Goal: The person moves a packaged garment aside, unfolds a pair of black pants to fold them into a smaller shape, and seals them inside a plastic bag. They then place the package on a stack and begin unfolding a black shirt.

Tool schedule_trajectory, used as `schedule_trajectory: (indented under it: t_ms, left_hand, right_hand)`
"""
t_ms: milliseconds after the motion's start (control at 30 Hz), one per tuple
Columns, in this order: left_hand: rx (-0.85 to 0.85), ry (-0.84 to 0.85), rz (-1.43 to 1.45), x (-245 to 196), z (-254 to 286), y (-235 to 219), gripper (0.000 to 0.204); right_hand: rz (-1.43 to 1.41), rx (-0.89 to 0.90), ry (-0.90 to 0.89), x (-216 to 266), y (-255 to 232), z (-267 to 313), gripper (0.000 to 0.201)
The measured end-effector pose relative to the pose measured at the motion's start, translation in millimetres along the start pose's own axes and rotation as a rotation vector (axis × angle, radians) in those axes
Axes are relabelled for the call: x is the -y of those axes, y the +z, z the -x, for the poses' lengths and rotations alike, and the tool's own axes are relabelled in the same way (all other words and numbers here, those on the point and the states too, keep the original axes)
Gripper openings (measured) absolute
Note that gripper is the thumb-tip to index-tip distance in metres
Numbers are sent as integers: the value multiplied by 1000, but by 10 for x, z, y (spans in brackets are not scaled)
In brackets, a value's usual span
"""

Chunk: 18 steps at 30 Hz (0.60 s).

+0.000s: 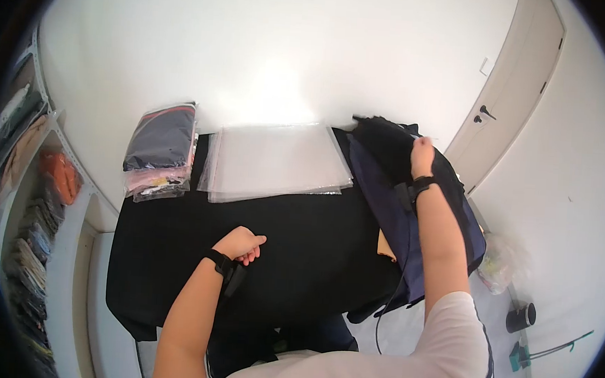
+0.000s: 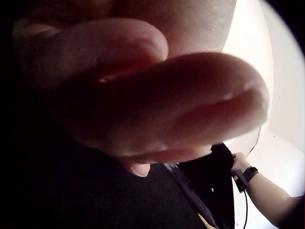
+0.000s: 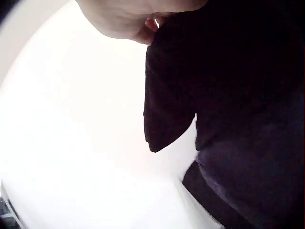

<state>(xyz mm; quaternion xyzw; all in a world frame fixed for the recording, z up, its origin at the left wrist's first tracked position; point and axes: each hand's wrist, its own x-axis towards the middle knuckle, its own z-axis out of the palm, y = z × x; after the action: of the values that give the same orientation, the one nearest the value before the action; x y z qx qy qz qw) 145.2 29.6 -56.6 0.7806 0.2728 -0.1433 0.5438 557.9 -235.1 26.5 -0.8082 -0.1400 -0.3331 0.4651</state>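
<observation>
At the table's right end, my right hand pinches the upper edge of a dark garment in a black and navy pile. The right wrist view shows its fingers gripping the dark cloth, part of which hangs down. My left hand is held over the front middle of the black table cover, fingers curled with nothing in them. Close up in the left wrist view, the curled left hand fills much of the picture.
A stack of clear plastic bags lies at the table's back middle. Bagged folded clothes are piled at the back left. Shelves with clothing stand on the left. A cable hangs near my right arm. A door is at the right.
</observation>
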Motion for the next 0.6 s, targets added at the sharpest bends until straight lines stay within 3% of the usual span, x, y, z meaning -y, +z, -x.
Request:
schedule_trajectory:
  t_ms: [33,167,300,367,433,533,600]
  left_hand:
    - [10,0,5,12,-11,3,43]
    - [19,43,29,63,-40,-5,44]
    - [30,65,34,88,-44,-10,43]
    - [-2,77,22,80,-24,10,42]
    - [28,110,42,109,12,35,46]
    - [216,10,206,-40,414,185,61]
    - [544,-1,424,-105,722,348,76]
  right_hand:
    - [-45,-47,56,76,-117,-130,23]
    - [-227,-230,-8,299,-724,-600,25]
    - [-719,-45,2,919,-1521,-504,17]
    - [-775,46,57,1303,-1899,-177,14]
    - [-861,263,64,1760,-2184,406,14]
    - [-712,367,64,1998,-2421,1303,14]
    - [-570,547,-26,1990,-2519,1906,13]
